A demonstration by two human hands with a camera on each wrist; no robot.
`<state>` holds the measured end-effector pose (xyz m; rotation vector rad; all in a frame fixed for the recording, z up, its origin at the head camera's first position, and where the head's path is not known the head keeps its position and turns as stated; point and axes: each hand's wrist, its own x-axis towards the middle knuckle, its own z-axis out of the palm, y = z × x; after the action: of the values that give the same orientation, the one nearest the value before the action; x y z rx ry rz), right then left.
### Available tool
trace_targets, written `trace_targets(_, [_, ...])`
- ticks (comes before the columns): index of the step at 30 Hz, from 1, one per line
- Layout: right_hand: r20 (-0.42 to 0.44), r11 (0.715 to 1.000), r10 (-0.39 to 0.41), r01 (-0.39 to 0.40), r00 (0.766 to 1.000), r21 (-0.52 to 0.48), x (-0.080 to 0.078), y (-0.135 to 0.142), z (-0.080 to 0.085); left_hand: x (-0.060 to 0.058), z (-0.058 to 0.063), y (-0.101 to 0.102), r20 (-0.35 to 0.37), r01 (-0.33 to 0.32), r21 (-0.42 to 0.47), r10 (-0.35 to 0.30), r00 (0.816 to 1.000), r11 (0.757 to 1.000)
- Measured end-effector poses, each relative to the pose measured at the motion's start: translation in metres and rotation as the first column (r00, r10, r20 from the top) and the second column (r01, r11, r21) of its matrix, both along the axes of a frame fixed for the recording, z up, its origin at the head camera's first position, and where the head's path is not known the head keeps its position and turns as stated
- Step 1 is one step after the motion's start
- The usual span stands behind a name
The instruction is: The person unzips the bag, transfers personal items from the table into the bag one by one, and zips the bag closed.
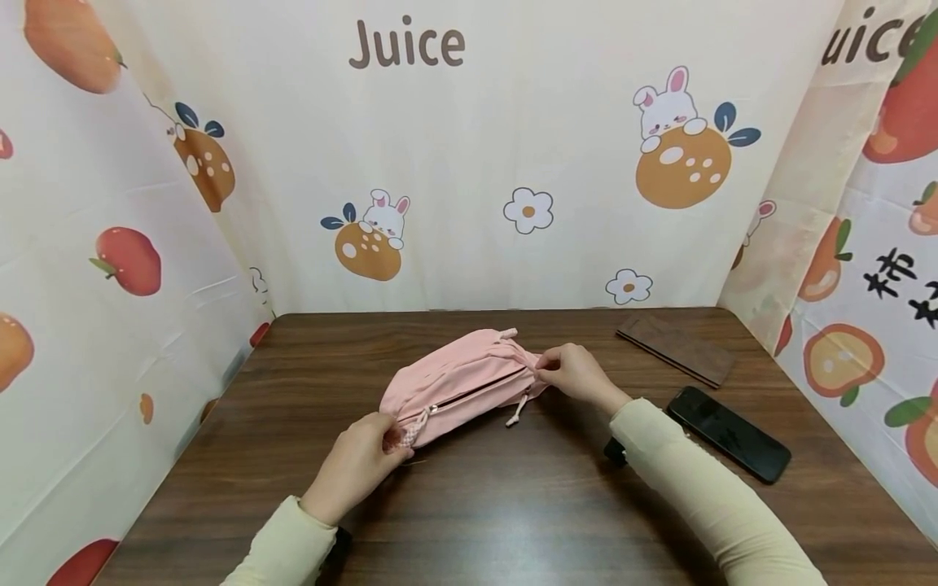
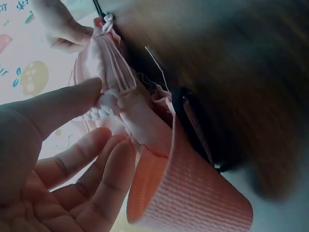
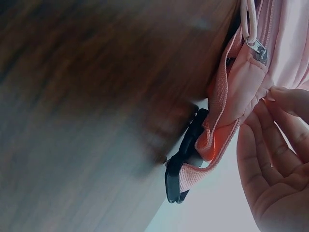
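Note:
A pink waist bag (image 1: 458, 382) lies slantwise on the wooden table, its zipper facing the front edge. My left hand (image 1: 359, 460) is at the bag's left end, thumb and fingers curled about the corner beside a checked zipper cord (image 1: 414, 427). In the left wrist view a wide pink strap (image 2: 198, 188) loops out under that end. At the other end my right hand (image 1: 579, 374) pinches the bag's edge between thumb and fingertips. Below those fingers, in the right wrist view, hangs a strap with a black buckle (image 3: 186, 150). A metal zipper slider (image 3: 258, 50) shows just above.
To the right, a black phone (image 1: 729, 431) lies on the table (image 1: 513, 513) beside my right forearm. Behind it is a flat dark brown rectangular object (image 1: 677, 348). Printed cloth walls (image 1: 469, 163) enclose the table's back and sides.

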<state>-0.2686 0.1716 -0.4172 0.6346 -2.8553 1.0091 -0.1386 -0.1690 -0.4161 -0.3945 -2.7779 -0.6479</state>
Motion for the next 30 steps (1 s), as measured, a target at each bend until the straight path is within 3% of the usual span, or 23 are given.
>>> trace_targets(4, [0.012,1.0,-0.001,0.001,1.0,-0.002,0.001,0.0,0.001,-0.001,0.001,0.0,-0.002,0.016,0.013,-0.016,1.0,1.0])
trace_targets(13, [0.013,1.0,-0.004,0.004,1.0,-0.01,0.001,0.0,0.001,0.0,0.008,-0.008,0.072,0.006,0.035,-0.009,0.997,0.999])
trace_targets(30, [-0.008,1.0,-0.003,0.003,1.0,-0.015,-0.001,0.001,-0.001,0.009,0.022,-0.038,0.135,-0.088,0.05,0.081,0.988,0.995])
